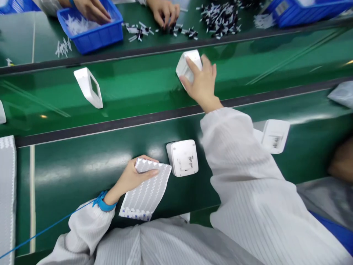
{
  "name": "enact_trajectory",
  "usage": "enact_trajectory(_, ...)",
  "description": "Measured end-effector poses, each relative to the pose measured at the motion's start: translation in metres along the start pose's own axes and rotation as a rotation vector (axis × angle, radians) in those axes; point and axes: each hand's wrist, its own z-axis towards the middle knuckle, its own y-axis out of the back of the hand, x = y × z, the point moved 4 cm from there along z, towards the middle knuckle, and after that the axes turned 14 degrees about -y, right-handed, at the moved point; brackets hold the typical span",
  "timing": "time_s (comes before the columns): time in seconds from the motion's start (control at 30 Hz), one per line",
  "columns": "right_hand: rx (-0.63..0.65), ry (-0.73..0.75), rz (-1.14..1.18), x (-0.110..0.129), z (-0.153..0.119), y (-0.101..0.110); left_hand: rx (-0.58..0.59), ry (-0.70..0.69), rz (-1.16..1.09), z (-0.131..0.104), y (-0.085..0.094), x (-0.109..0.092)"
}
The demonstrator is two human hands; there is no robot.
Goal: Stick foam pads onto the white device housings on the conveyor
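My left hand (138,174) pinches a grey sheet of small white stickers (149,193) between thumb and fingers, low over the near worktop. Out over the green conveyor belt, my right hand (202,79) has its thumb and fingers around a white plastic device (183,70) with a window in its face. Just right of the sticker sheet, a second white device (184,158) lies on the worktop with its underside up, showing a recess and small dark print. Farther left on the belt stands another white device (89,88) with a dark screen.
Another white unit (275,136) lies right of my sleeve. Across the belt, a co-worker's hands (165,13) are at a blue bin (96,36) and small black-and-white parts. A larger sticker sheet (7,198) lies at far left. A blue cord (49,231) runs from my left wristband.
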Motion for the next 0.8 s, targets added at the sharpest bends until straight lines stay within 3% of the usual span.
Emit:
enact_trajectory(0.07,-0.037,0.094,0.099,0.004,-0.03,0.022,-0.014,-0.02,0.016,0.0,-0.001,0.0)
enact_trajectory(0.13,0.0,0.156,0.236,0.011,-0.082,0.057,-0.019,-0.038,0.022,-0.002,-0.003,-0.001)
enact_trajectory(0.17,0.093,0.201,0.321,0.017,-0.113,0.074,-0.017,-0.048,0.026,-0.003,-0.004,-0.001)
enact_trajectory(0.27,0.564,0.298,0.517,0.033,-0.215,0.11,-0.009,-0.088,0.043,-0.007,-0.007,-0.003)
enact_trajectory(0.37,0.553,0.215,0.56,0.032,-0.282,0.126,0.007,-0.125,0.066,-0.011,-0.013,-0.004)
enact_trajectory(0.5,0.5,0.028,0.587,0.016,-0.313,0.117,0.035,-0.149,0.105,-0.015,-0.026,-0.004)
enact_trajectory(0.67,0.488,-0.031,0.569,-0.006,-0.321,0.12,0.078,-0.084,0.101,-0.02,-0.042,0.003)
enact_trajectory(0.8,0.405,-0.201,0.568,-0.03,-0.321,0.12,0.111,0.0,0.178,-0.021,-0.048,0.007)
